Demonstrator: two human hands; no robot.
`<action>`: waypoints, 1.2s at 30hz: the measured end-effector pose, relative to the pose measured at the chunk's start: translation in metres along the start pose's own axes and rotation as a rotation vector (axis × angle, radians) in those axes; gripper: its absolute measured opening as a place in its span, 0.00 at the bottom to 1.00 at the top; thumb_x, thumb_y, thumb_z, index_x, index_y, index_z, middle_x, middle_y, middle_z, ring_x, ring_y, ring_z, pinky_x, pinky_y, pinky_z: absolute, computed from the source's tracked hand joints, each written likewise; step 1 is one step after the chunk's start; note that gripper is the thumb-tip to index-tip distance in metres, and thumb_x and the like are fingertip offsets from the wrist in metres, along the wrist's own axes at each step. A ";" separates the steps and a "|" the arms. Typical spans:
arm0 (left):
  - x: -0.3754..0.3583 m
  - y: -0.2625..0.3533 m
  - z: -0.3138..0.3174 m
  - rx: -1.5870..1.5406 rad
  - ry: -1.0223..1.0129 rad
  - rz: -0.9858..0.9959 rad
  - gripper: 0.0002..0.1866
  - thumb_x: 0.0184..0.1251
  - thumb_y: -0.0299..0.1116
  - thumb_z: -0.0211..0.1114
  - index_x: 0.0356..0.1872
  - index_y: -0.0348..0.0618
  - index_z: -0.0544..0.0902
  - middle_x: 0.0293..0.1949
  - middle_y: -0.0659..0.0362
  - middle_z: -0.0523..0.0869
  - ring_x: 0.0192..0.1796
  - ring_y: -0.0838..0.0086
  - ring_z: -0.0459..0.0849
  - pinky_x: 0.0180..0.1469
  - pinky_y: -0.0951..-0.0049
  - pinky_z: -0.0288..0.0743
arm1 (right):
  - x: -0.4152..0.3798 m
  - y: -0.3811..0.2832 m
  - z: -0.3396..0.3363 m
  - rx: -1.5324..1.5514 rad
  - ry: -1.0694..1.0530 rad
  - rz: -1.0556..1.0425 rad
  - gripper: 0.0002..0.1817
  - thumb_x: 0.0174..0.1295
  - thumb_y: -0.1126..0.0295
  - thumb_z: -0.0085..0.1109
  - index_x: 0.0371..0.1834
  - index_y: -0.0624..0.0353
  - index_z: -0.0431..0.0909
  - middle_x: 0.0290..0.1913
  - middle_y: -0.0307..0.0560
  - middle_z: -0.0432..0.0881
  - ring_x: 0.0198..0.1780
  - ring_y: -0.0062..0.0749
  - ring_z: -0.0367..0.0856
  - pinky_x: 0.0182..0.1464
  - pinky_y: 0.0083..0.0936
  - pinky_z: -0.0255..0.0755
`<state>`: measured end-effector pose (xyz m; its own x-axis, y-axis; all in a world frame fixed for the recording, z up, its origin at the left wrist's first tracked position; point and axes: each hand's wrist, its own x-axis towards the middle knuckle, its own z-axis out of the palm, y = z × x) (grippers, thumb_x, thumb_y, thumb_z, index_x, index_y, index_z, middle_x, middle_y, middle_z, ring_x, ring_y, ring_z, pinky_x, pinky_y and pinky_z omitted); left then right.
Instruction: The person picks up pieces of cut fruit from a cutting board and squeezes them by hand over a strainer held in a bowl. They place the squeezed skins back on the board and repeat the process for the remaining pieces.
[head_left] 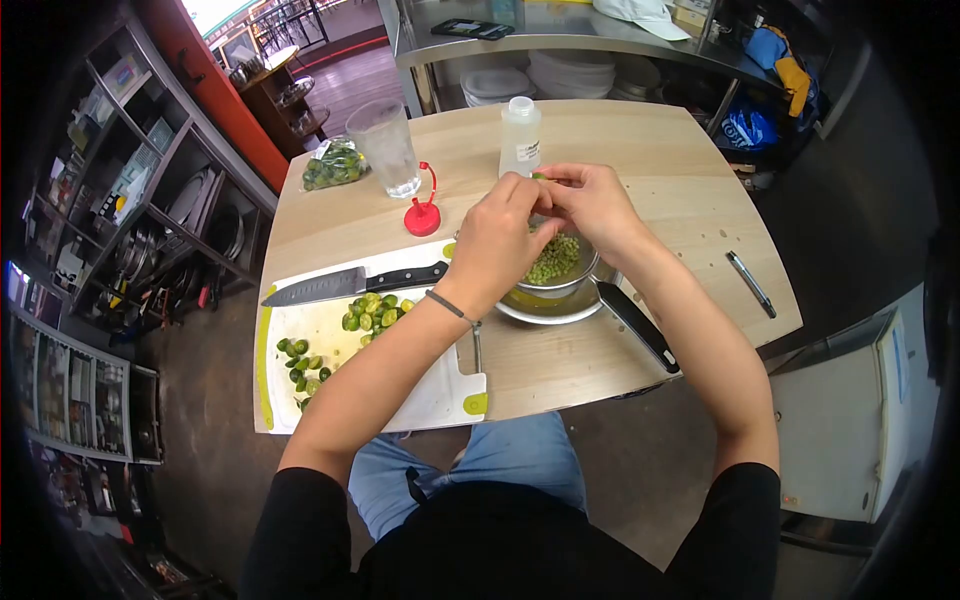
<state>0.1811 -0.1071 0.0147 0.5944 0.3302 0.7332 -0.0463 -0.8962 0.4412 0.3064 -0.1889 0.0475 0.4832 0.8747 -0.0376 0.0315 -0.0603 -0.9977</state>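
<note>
My left hand [497, 240] and my right hand [590, 205] meet above a strainer [590, 275], fingers pinched together. A bit of green fruit [540, 177] shows at my right fingertips; whatever my left fingers hold is hidden. Small green pieces [555, 258] lie in the strainer, which rests over a metal bowl [550, 318] with its black handle [637, 327] pointing toward me. Left of the bowl, a white cutting board [420, 395] carries a knife [330, 286], halved green fruits [372, 312] and darker pieces [303, 366].
Behind my hands stands an open plastic bottle [520, 135]. A red nozzle cap [422, 217], a clear cup [385, 150] and a bag of green fruits [335, 166] are at the back left. A pen [750, 283] lies at the right. Beyond the table is a metal counter [560, 42].
</note>
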 end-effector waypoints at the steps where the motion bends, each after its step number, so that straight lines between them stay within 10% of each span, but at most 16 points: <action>1: 0.000 -0.001 0.001 0.020 0.034 0.004 0.15 0.48 0.27 0.79 0.33 0.38 0.79 0.32 0.55 0.83 0.33 0.67 0.84 0.35 0.69 0.79 | -0.001 -0.001 0.001 0.040 0.004 -0.014 0.17 0.65 0.72 0.63 0.52 0.73 0.77 0.39 0.49 0.86 0.39 0.26 0.85 0.40 0.20 0.78; 18: 0.003 -0.008 -0.009 -0.121 0.080 -0.110 0.12 0.53 0.25 0.74 0.40 0.36 0.87 0.38 0.55 0.88 0.35 0.72 0.88 0.40 0.75 0.82 | 0.005 0.019 -0.003 0.101 0.104 -0.090 0.15 0.64 0.72 0.63 0.48 0.73 0.79 0.38 0.51 0.85 0.39 0.25 0.85 0.43 0.22 0.80; 23: 0.005 -0.019 -0.018 -0.101 -0.080 -0.128 0.13 0.54 0.24 0.72 0.42 0.35 0.87 0.42 0.55 0.86 0.39 0.72 0.87 0.46 0.76 0.83 | -0.008 0.014 -0.011 -0.852 -0.041 -0.280 0.09 0.56 0.75 0.64 0.39 0.68 0.84 0.33 0.62 0.85 0.40 0.48 0.86 0.45 0.35 0.79; 36: 0.012 -0.018 -0.024 -0.083 -0.338 -0.094 0.16 0.55 0.23 0.70 0.47 0.34 0.86 0.41 0.51 0.87 0.39 0.68 0.87 0.47 0.72 0.81 | -0.005 0.014 -0.016 -1.068 -0.109 -0.537 0.11 0.55 0.83 0.60 0.42 0.67 0.84 0.34 0.64 0.83 0.36 0.58 0.83 0.41 0.43 0.77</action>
<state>0.1699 -0.0795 0.0280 0.8304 0.2814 0.4809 -0.0355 -0.8346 0.5497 0.3187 -0.2022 0.0347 0.1113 0.9431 0.3133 0.9410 0.0014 -0.3384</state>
